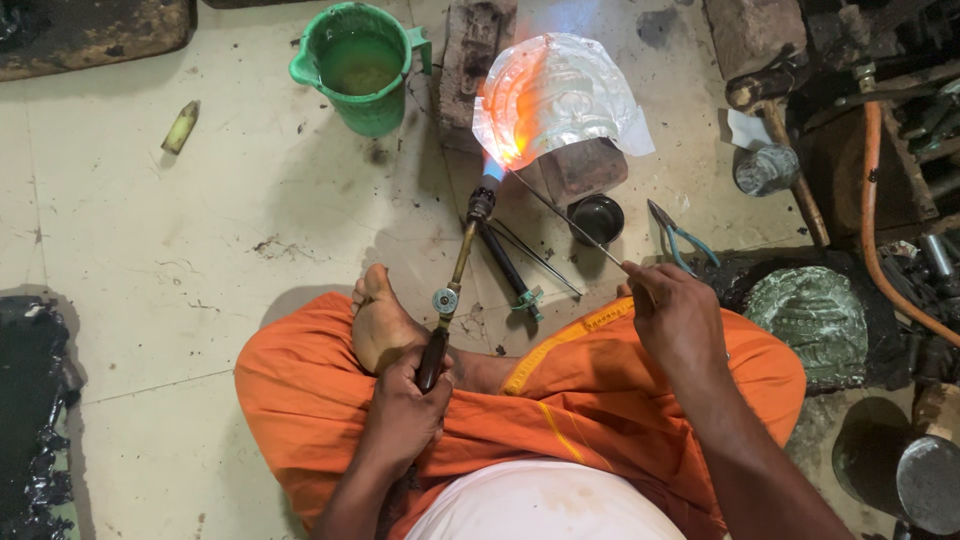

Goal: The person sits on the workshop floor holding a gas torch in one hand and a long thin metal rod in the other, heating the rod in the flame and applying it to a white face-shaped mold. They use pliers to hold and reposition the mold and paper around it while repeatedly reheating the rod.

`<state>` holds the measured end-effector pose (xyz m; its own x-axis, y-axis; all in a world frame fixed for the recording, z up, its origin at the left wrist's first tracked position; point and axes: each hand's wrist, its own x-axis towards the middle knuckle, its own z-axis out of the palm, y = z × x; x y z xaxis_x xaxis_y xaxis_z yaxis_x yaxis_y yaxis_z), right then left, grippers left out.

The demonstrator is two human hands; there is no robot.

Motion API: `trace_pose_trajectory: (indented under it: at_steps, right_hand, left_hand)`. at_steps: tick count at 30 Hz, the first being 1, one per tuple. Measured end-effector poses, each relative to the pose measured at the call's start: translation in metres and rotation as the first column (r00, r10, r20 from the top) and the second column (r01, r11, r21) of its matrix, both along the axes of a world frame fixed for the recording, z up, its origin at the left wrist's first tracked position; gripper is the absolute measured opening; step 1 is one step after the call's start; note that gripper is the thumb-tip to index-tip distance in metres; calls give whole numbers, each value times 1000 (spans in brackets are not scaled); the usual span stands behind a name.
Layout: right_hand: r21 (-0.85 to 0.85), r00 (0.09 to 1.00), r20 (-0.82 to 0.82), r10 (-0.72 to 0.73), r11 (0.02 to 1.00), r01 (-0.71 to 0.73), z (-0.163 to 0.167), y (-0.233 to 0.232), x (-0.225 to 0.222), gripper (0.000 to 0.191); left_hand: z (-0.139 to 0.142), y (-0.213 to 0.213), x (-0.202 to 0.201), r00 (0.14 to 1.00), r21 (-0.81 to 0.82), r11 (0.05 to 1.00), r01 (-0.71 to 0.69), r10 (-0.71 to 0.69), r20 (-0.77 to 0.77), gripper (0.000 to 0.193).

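Note:
My left hand (405, 410) grips the dark handle of a brass blowtorch (455, 275). Its blue and orange flame plays on the lower left edge of a silver embossed metal sheet (560, 95), which leans on a brick (585, 170). My right hand (675, 315) pinches a thin metal rod (565, 215) whose far tip reaches the glowing spot on the sheet. I sit cross-legged in orange cloth (300, 390), one bare foot (380, 320) beside the torch.
A green jug (362, 65) of liquid stands at the back. A small black bowl (597, 217), teal-handled pliers (680, 238) and long tongs (510, 265) lie on the pale floor. An orange hose (872, 220), a hammer (790, 170) and a green embossed piece (815, 315) sit at the right.

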<state>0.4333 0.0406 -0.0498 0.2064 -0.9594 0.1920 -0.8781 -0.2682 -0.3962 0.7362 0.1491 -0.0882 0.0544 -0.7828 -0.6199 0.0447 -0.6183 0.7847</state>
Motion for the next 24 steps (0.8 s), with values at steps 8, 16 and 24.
trace_pose_trajectory:
  at_steps: [8, 16, 24]
  right_hand:
    - [-21, 1000, 21, 5, 1000, -5, -1, -3, 3, 24]
    - [18, 1000, -2, -19, 1000, 19, 0, -4, 4, 25]
    - [28, 1000, 12, -15, 1000, 15, 1, -2, 3, 24]
  left_hand:
    - [5, -5, -1, 1000, 35, 999, 13, -12, -11, 15]
    - [7, -6, 1, 999, 35, 999, 39, -39, 11, 13]
    - [5, -6, 0, 999, 7, 1000, 31, -30, -31, 12]
